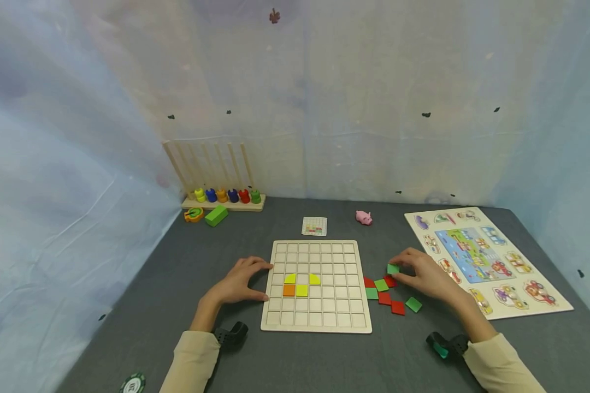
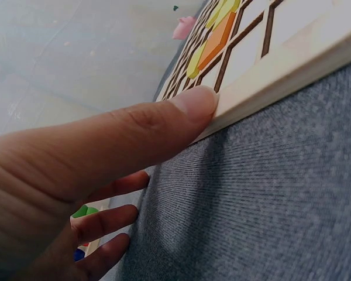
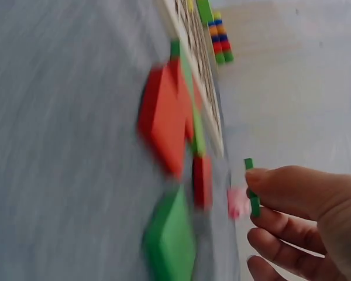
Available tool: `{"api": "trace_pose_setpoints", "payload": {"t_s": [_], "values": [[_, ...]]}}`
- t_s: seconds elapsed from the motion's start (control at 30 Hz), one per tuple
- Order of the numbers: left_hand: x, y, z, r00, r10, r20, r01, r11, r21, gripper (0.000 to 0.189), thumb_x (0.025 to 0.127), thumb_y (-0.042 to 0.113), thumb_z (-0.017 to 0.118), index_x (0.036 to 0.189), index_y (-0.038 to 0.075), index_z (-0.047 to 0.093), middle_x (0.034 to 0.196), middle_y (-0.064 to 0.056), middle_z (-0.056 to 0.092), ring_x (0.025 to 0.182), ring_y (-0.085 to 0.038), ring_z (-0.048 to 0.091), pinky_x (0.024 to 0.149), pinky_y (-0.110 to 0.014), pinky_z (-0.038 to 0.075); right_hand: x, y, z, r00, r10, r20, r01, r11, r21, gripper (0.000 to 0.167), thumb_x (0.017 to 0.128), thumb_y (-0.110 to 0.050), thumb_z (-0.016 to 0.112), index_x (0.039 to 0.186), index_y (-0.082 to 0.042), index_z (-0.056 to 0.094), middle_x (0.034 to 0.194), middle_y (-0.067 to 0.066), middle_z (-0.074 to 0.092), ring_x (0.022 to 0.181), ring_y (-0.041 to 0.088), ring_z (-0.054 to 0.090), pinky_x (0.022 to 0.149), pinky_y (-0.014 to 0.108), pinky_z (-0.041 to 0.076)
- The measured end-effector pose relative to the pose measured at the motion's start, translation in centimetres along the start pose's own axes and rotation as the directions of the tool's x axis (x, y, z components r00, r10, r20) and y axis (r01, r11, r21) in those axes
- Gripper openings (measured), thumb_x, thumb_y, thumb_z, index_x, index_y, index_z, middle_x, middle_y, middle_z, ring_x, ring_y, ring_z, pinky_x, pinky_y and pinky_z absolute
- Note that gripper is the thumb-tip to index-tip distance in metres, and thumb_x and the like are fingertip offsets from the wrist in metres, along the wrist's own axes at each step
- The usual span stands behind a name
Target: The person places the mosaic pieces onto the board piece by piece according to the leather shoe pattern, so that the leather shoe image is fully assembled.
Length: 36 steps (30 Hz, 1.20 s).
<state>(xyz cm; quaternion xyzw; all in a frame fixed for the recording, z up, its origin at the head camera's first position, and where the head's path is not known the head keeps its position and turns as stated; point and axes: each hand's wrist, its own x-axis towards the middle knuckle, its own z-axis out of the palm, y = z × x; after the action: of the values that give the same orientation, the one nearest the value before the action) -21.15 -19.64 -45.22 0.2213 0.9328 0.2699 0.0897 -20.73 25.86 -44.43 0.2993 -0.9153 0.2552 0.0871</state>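
Observation:
A wooden grid board (image 1: 324,314) lies on the dark table, bearing two yellow quarter-round tiles, an orange square tile (image 1: 289,290) and a yellow square tile (image 1: 302,290). My left hand (image 1: 238,281) rests at its left edge, thumb tip against the rim in the left wrist view, fingers spread. Between thumb and fingertips my right hand (image 1: 425,275) pinches a green square tile (image 3: 254,204), raised above the table. Under and beside that hand lie loose red and green tiles, among them a red tile (image 1: 397,308) and a green tile (image 1: 413,304).
A small pattern card (image 1: 314,226) lies behind the board, with a pink pig figure (image 1: 364,218) to its right. A wooden picture puzzle (image 1: 521,305) covers the right side. At the back left stand a peg rack (image 1: 255,206) and a green block (image 1: 216,215).

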Motion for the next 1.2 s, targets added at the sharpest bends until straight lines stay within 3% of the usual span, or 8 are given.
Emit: {"api": "trace_pose_setpoints", "payload": {"t_s": [0.5,0.73,1.0,1.2], "values": [[0.0,0.0,0.1,1.000,-0.003,0.001,0.003,1.000,-0.001,0.072,0.069,0.041,0.081,0.132,0.019,0.052,0.132,-0.003,0.044,0.121,-0.027,0.034,0.099,-0.053,0.030,5.0,-8.4,5.6,0.980,-0.200,-0.010,0.200,0.973,0.116,0.024,0.079,-0.017,0.075,0.099,-0.010,0.065,0.092,0.000,0.062,0.080,0.015,0.058,0.068,0.027,0.047],[0.0,0.0,0.0,1.000,-0.001,0.003,0.001,1.000,0.001,0.072,0.069,0.040,0.081,0.132,0.019,0.052,0.132,-0.003,0.044,0.121,-0.027,0.034,0.099,-0.053,0.030,6.4,-10.8,7.6,0.973,-0.231,0.002,0.228,0.959,0.168,0.020,0.078,-0.019,0.076,0.094,-0.012,0.065,0.091,-0.003,0.062,0.081,0.013,0.057,0.073,0.026,0.047],[0.0,-0.2,0.0,1.000,0.012,-0.004,-0.012,1.000,0.009,0.072,0.070,0.040,0.080,0.132,0.019,0.052,0.132,-0.004,0.044,0.120,-0.027,0.034,0.099,-0.053,0.031,7.1,-13.1,9.7,0.960,-0.274,0.048,0.264,0.952,0.156,0.014,0.080,-0.023,0.075,0.088,-0.015,0.066,0.087,-0.004,0.062,0.080,0.008,0.055,0.072,0.022,0.046],[-0.1,-0.2,0.0,1.000,0.020,-0.009,-0.020,1.000,0.008,0.071,0.070,0.039,0.080,0.132,0.019,0.052,0.132,-0.004,0.044,0.120,-0.027,0.035,0.098,-0.053,0.031,7.4,-14.2,11.2,0.950,-0.313,0.008,0.308,0.941,0.143,0.014,0.078,-0.027,0.076,0.082,-0.018,0.067,0.083,-0.008,0.061,0.079,0.005,0.052,0.071,0.018,0.044]]}}
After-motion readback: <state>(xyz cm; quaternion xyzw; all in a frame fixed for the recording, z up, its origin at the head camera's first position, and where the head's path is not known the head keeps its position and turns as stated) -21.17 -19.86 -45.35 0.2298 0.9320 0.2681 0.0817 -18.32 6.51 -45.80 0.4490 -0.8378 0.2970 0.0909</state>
